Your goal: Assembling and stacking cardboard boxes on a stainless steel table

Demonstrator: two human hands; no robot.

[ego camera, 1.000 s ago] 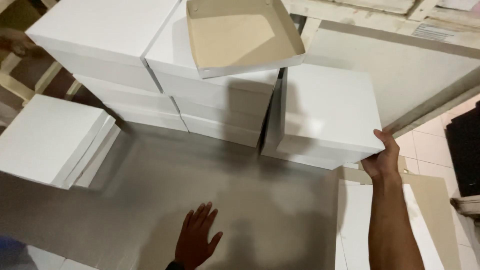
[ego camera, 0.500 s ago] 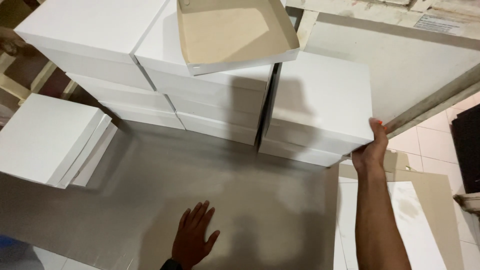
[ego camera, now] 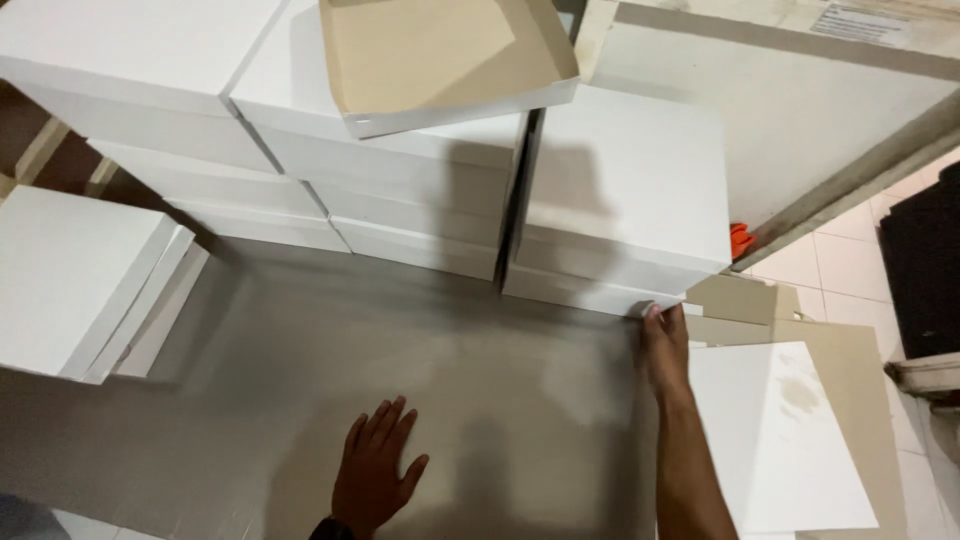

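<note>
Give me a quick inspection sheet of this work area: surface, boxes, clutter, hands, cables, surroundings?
Surface: grey board sheet, flat, mostly bare in the middle.
Job's things: right stack of white boxes; taller white stacks beside it, topped by an open tray showing its brown inside.
Clutter: separate white pile at left; loose white sheet on brown card at right.
Hands: left hand flat on the grey sheet, fingers spread; right hand with fingertips at the right stack's lower corner.
Cables: nothing seen.
Surroundings: tiled floor, small orange item, large leaning panel.
</note>
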